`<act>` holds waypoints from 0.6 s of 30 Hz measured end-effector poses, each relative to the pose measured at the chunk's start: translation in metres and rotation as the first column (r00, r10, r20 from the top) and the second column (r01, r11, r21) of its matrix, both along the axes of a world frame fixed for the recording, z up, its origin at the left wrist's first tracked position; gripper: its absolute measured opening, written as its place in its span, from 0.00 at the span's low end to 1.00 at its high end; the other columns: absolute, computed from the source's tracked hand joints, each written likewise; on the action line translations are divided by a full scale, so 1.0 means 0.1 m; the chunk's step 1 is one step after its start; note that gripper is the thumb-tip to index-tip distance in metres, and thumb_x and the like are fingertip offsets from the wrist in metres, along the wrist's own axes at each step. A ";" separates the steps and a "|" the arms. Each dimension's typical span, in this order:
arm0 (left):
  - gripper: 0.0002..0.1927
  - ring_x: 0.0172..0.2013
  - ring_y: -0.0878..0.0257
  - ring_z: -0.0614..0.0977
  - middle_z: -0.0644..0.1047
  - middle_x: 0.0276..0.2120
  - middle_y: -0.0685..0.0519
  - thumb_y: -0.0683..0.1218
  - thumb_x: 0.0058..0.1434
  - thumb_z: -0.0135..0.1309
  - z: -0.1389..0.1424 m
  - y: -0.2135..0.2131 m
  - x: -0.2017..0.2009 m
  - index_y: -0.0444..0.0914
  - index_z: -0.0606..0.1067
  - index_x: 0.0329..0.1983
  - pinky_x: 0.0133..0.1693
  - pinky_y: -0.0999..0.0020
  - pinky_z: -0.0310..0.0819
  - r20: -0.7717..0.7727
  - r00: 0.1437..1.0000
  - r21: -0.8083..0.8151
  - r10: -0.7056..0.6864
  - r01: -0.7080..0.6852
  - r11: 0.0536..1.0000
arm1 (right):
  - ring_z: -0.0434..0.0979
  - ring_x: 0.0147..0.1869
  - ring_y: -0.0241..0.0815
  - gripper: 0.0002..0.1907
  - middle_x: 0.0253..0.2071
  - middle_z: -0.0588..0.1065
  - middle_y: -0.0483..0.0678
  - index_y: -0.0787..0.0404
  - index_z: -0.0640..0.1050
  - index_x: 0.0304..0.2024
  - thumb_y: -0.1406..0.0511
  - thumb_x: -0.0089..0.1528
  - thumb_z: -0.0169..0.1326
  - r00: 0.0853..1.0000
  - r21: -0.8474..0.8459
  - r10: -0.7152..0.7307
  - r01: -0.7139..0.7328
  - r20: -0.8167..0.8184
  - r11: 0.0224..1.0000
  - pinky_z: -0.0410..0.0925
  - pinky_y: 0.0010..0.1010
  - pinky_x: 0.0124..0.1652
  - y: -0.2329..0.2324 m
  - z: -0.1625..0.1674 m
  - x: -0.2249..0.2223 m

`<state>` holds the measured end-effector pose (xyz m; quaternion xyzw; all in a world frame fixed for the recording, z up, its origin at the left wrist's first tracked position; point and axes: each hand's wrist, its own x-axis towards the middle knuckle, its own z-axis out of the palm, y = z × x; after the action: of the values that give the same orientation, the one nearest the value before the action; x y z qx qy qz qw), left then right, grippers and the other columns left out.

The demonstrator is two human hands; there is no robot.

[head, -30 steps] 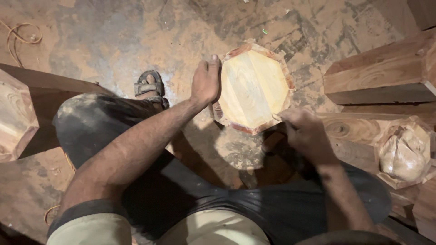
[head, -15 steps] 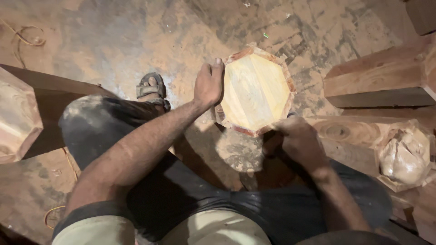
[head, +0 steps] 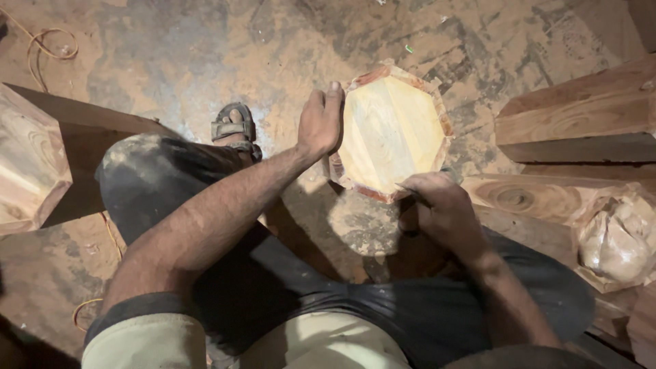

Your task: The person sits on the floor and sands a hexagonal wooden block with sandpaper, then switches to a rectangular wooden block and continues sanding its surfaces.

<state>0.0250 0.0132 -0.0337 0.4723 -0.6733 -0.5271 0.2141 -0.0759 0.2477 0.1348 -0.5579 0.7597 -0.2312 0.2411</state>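
An octagonal wooden block (head: 391,130) stands on end on the dusty floor in front of me, its pale cut face up. My left hand (head: 320,123) grips its left edge, fingers laid along the rim. My right hand (head: 441,208) is closed at the block's lower right edge around a thin dark tool (head: 412,193) whose tip touches the rim. What kind of tool it is I cannot tell.
Heavy timber beams (head: 581,116) lie at the right, one with a pale lump (head: 618,239) on it. Another octagonal beam (head: 34,164) lies at the left. My sandalled foot (head: 234,126) and dark-trousered knees flank the block. Orange cord (head: 41,48) trails on the sawdust floor.
My right hand has shifted slightly left and up along the block's lower edge. The left hand keeps its grip on the left rim.
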 end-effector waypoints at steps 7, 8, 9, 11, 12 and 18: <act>0.35 0.40 0.39 0.81 0.78 0.35 0.31 0.66 0.71 0.37 -0.03 -0.01 -0.02 0.28 0.72 0.36 0.46 0.49 0.71 0.019 1.000 0.011 -0.004 0.004 1.000 | 0.79 0.54 0.55 0.21 0.48 0.79 0.53 0.62 0.79 0.47 0.63 0.51 0.60 0.914 -0.181 0.406 -0.402 -0.018 0.898 0.71 0.42 0.53 -0.14 -0.13 -0.32; 0.35 0.40 0.39 0.81 0.78 0.35 0.31 0.66 0.70 0.37 -0.02 -0.01 -0.02 0.28 0.72 0.36 0.46 0.49 0.71 0.016 1.000 0.014 -0.005 0.005 1.000 | 0.79 0.56 0.54 0.19 0.48 0.79 0.52 0.62 0.79 0.46 0.63 0.52 0.59 0.891 -0.208 0.445 -0.454 -0.089 0.867 0.70 0.45 0.56 -0.17 -0.15 -0.37; 0.35 0.40 0.40 0.81 0.78 0.35 0.31 0.66 0.70 0.38 -0.01 -0.01 -0.02 0.28 0.72 0.36 0.45 0.49 0.72 0.013 1.000 0.015 -0.009 0.009 1.000 | 0.78 0.58 0.54 0.18 0.48 0.79 0.51 0.61 0.79 0.45 0.62 0.54 0.58 0.864 -0.233 0.477 -0.503 -0.161 0.832 0.69 0.48 0.59 -0.20 -0.16 -0.41; 0.34 0.40 0.40 0.81 0.78 0.35 0.31 0.66 0.70 0.38 0.00 -0.01 -0.02 0.29 0.72 0.37 0.45 0.49 0.72 -0.009 1.000 0.016 -0.002 0.002 1.000 | 0.77 0.58 0.52 0.16 0.45 0.80 0.46 0.58 0.81 0.40 0.62 0.50 0.58 0.826 -0.218 0.488 -0.551 -0.283 0.806 0.67 0.53 0.57 -0.25 -0.18 -0.47; 0.34 0.40 0.40 0.81 0.78 0.35 0.32 0.66 0.70 0.38 0.01 -0.01 -0.02 0.29 0.72 0.37 0.45 0.49 0.72 -0.017 1.000 0.016 -0.003 0.004 1.000 | 0.77 0.58 0.52 0.15 0.44 0.80 0.43 0.57 0.82 0.38 0.62 0.49 0.58 0.805 -0.211 0.485 -0.568 -0.340 0.795 0.66 0.55 0.56 -0.28 -0.19 -0.48; 0.33 0.40 0.40 0.81 0.78 0.35 0.33 0.65 0.70 0.38 0.03 0.00 0.00 0.29 0.72 0.38 0.45 0.50 0.71 0.000 1.000 0.010 -0.020 0.020 1.000 | 0.76 0.58 0.51 0.13 0.44 0.79 0.41 0.58 0.81 0.34 0.60 0.49 0.59 0.763 -0.242 0.604 -0.646 -0.229 0.724 0.68 0.49 0.53 -0.39 -0.21 -0.47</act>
<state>0.0247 0.0132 -0.0303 0.4668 -0.6752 -0.5326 0.2065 -0.1224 0.2082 0.1137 -0.8259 0.4955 -0.2134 0.1637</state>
